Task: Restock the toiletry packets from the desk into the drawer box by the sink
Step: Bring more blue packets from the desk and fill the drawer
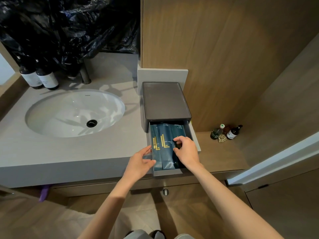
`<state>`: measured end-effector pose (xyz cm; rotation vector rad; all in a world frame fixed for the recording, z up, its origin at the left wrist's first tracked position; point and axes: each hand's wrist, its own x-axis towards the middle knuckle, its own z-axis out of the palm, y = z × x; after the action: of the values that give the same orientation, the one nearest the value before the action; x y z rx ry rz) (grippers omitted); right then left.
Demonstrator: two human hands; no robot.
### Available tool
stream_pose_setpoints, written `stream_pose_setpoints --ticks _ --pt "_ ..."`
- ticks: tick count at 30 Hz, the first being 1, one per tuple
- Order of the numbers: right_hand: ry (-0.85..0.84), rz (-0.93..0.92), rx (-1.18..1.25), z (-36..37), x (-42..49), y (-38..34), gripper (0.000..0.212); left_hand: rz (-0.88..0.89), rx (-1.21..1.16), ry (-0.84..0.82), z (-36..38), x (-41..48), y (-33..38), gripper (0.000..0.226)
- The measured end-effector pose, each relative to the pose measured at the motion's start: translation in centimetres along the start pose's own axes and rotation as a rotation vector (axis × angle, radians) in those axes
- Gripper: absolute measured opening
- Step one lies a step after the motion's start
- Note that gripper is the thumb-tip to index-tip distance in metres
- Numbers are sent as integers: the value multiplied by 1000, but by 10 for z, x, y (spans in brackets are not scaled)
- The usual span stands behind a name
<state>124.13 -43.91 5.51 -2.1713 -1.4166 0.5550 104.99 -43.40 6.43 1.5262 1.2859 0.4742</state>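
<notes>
Your packets (165, 145) looked glossy foil-ish, drawer box (166, 100) matt grey plastic, sink (74, 112) shiny ceramic, counter (69, 152) matt stone.

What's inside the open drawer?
The drawer holds blue toiletry packets with gold letters, lying side by side. The right hand covers part of them, and anything underneath or further back inside the box is hidden.

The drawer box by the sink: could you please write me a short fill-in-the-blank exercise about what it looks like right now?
1. The drawer of the drawer box is pulled ____.
2. The packets lying in it are dark ____ with gold lettering.
3. The sink lies to the ____ of the box in the picture.
4. The right hand rests on the packets, while the left hand is at the drawer's ____ edge.

Missing words: open; blue; left; left
</notes>
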Motion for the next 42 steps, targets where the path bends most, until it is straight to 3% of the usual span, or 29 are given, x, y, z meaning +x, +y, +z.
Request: stream_pose_setpoints --ticks 2,4,8,16,22,27,31,36,42 --pt "-74 -139 -108 -8 3 0 46 4 -2 0 1 1 -1 65" --pt "-260 -234 -125 -14 6 1 64 5 -2 4 1 2 -4 65" --pt "-531 -308 -220 -13 11 7 97 5 1 11 1 3 -8 64" --pt "-623 -298 -307 -5 20 8 107 -3 16 5 0 4 -4 63" --pt "-601 -301 -282 -11 17 6 100 -12 22 29 2 -2 3 62" --pt "-394 -366 -125 -32 2 -3 62 -22 36 77 -3 -17 11 48" --pt "-288 -387 106 -50 -22 -24 44 2 -36 216 -26 -42 15 42" --pt "-307 -368 358 -47 -47 -59 29 46 -192 410 -74 -88 6 32" --pt "-422 -357 466 6 -72 -116 23 -21 -354 567 -137 -145 -40 26"
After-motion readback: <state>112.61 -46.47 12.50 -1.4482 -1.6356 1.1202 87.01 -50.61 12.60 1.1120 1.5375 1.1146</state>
